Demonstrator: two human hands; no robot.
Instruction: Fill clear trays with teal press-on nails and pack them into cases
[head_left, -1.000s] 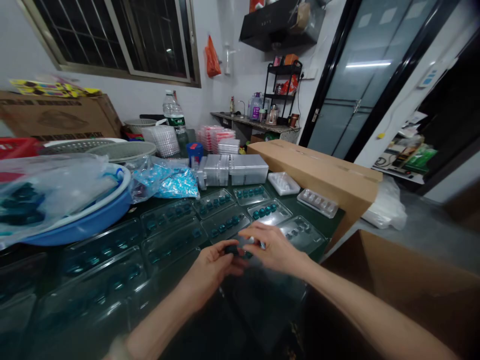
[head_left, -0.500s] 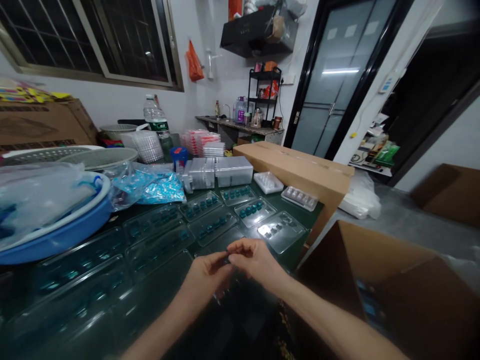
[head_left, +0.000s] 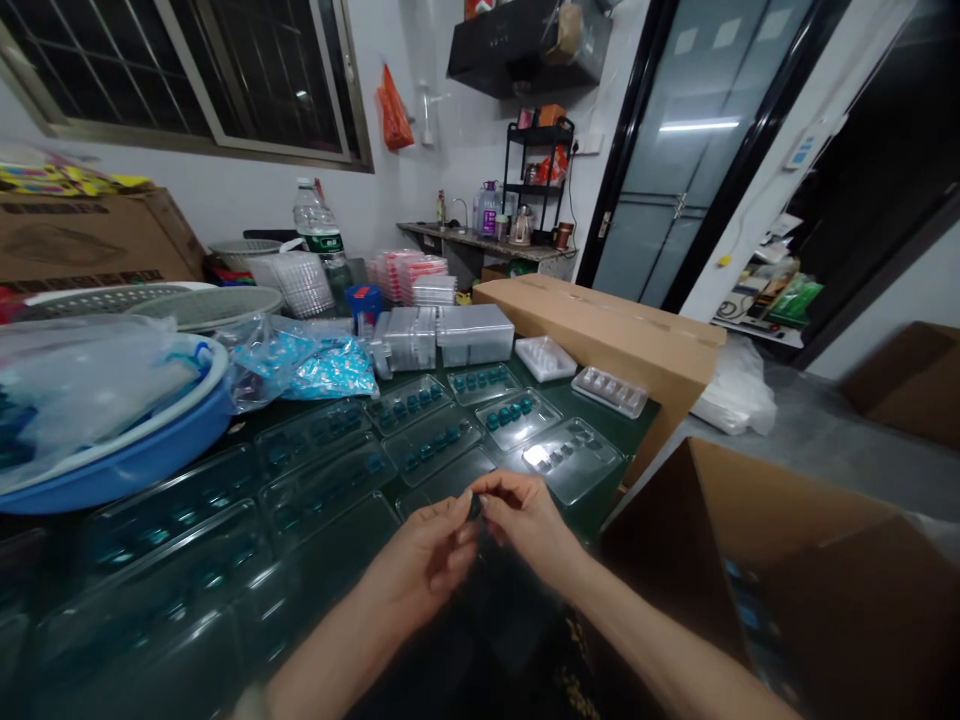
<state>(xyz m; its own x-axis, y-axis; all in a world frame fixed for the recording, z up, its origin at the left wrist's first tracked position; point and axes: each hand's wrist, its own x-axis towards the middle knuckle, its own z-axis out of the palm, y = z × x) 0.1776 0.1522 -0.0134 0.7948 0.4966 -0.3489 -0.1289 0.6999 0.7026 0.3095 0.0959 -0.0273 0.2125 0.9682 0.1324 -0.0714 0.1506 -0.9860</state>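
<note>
My left hand (head_left: pixel 435 545) and my right hand (head_left: pixel 521 510) meet over the front of the dark green table. Between their fingertips they pinch one small dark piece (head_left: pixel 475 507); its exact kind is too small to make out. Around and beyond the hands lie clear plastic blister trays. Teal pieces sit in a row in several of them, such as the tray (head_left: pixel 517 420) past my right hand. To its right, another clear tray (head_left: pixel 574 460) shows only its moulded cavities. A clear tray (head_left: pixel 442 480) lies just behind my fingers.
A blue basin (head_left: pixel 180 440) with plastic bags stands at the left, beside a bag of small blue packets (head_left: pixel 330 370). Stacked clear plastic cases (head_left: pixel 476 335) stand at the back. A long carton (head_left: pixel 600 310) borders the right; an open cardboard box (head_left: pixel 780 500) sits near my right arm.
Both hands stay together and have turned slightly, so the dark piece between the fingertips now shows more plainly. My left fingers have curled in. The view has shifted a little.
</note>
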